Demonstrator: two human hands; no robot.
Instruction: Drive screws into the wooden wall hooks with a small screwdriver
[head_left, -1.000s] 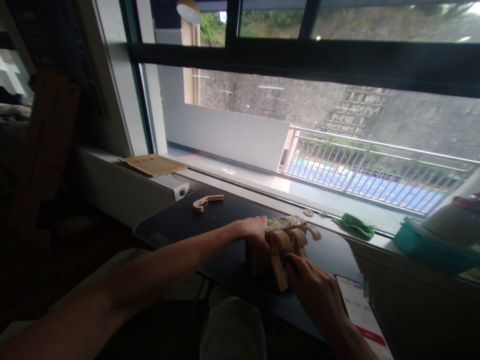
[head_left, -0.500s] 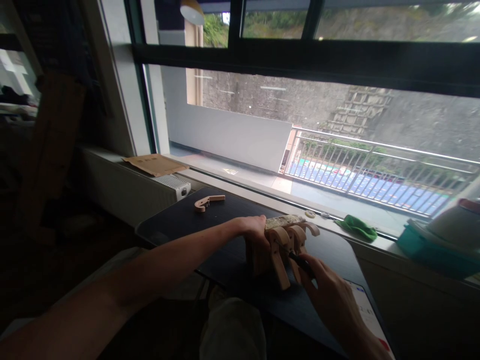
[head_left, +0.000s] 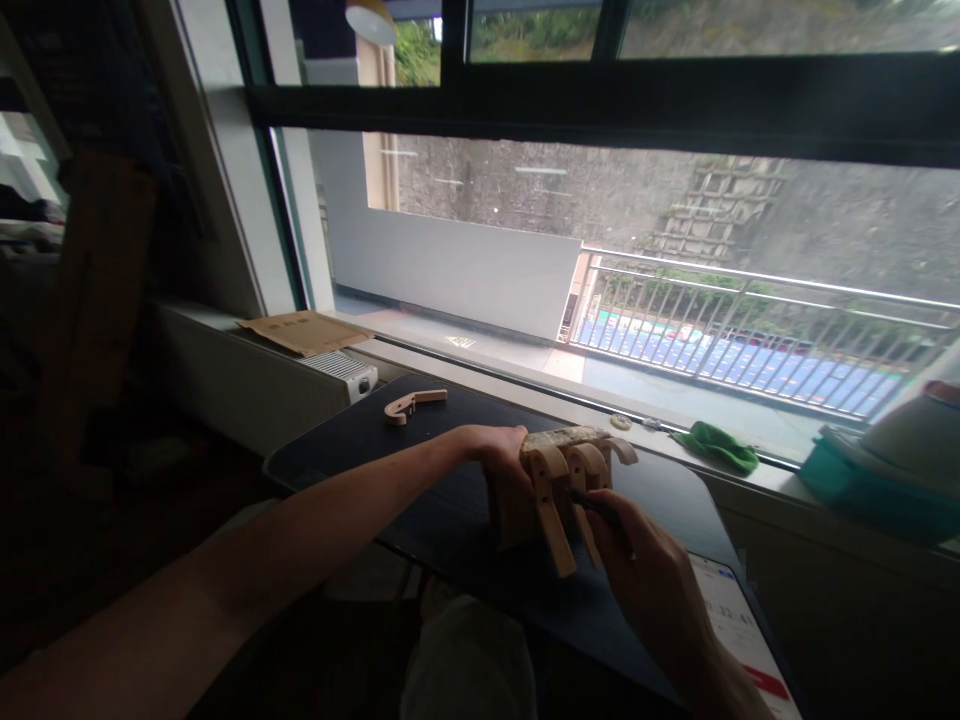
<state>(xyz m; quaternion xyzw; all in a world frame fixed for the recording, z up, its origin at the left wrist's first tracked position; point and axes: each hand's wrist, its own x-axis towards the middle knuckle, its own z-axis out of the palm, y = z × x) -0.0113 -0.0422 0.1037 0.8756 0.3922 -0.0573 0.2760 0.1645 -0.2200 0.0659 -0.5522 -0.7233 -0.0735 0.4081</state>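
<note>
A wooden block [head_left: 568, 441] with a rough, pale top edge stands on the dark table. Curved wooden hooks [head_left: 553, 515] with small dark holes sit along its near right side. My left hand [head_left: 504, 447] is closed around the block's left end, its fingers partly hidden. My right hand [head_left: 651, 552] grips a screwdriver [head_left: 598, 506] by its black handle. Its tip points at the hooks, but I cannot tell whether it touches one. Apart from these, a loose wooden hook [head_left: 414, 403] with small pegs or screws lies at the table's far left.
A phone or tablet [head_left: 739, 625] with a lit screen lies by my right forearm on the table [head_left: 465, 400]. Along the windowsill are a green cloth [head_left: 716, 447], a tape roll [head_left: 620, 422] and a teal box [head_left: 851, 485]. A brown envelope [head_left: 306, 331] rests on the radiator [head_left: 341, 372].
My right hand and the screwdriver have turned and shifted slightly beside the hooks. The screwdriver's thin shaft shows less now. My left hand keeps its hold, and the view has shifted a little.
</note>
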